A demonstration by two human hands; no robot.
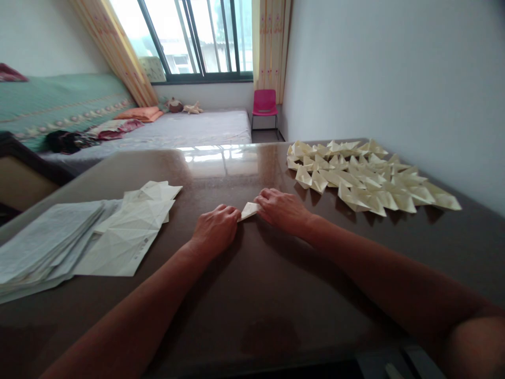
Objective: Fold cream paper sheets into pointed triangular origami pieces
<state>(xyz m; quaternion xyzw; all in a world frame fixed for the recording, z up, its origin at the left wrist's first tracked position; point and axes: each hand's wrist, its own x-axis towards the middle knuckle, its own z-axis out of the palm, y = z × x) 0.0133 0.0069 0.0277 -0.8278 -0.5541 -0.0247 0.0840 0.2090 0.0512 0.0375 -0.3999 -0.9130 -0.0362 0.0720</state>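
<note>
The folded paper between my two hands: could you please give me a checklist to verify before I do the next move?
1. Left hand at the left end of the folded paper: ok.
2. Right hand at its right end: ok.
3. Folded shapes at right, apart from the right hand: ok.
4. Creased sheets at left, apart from the left hand: ok.
5. Paper ends visible: not ok, fingers cover them.
6. Pinched or only pressed: cannot tell.
</note>
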